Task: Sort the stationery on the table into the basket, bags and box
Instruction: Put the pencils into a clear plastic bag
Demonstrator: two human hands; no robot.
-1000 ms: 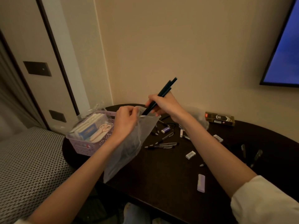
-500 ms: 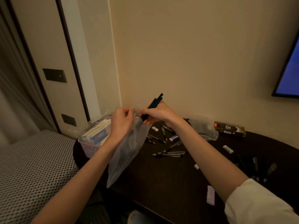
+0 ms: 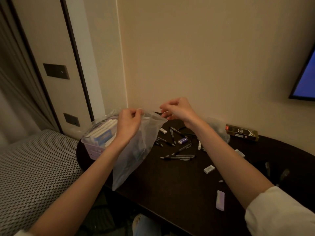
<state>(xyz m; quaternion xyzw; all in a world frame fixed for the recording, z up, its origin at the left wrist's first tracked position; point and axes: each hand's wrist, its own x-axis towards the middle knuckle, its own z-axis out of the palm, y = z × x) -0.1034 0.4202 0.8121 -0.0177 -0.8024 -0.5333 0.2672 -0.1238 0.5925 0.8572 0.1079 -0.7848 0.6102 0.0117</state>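
Observation:
A clear plastic bag (image 3: 136, 150) hangs over the table's left end, dark pens dimly visible inside. My left hand (image 3: 128, 122) pinches the left side of its mouth. At the right corner of the mouth, my right hand (image 3: 177, 109) pinches the bag too. A lilac basket (image 3: 92, 151) with white and blue packets stands behind the bag. Several black pens (image 3: 179, 156) and erasers (image 3: 208, 169) lie loose on the dark table (image 3: 170, 188). A gold-black box (image 3: 242, 132) sits by the wall, a second clear bag (image 3: 219, 128) beside it.
A lilac eraser (image 3: 220, 200) lies near the table's front edge. More pens (image 3: 283, 174) lie in shadow at the right. A patterned bench (image 3: 34, 172) adjoins the table on the left. A screen (image 3: 305, 79) hangs on the wall at the right.
The dark pens held in my right hand went down into the bag and were let go. My right hand now pinches the bag's mouth. The view shifted to the left.

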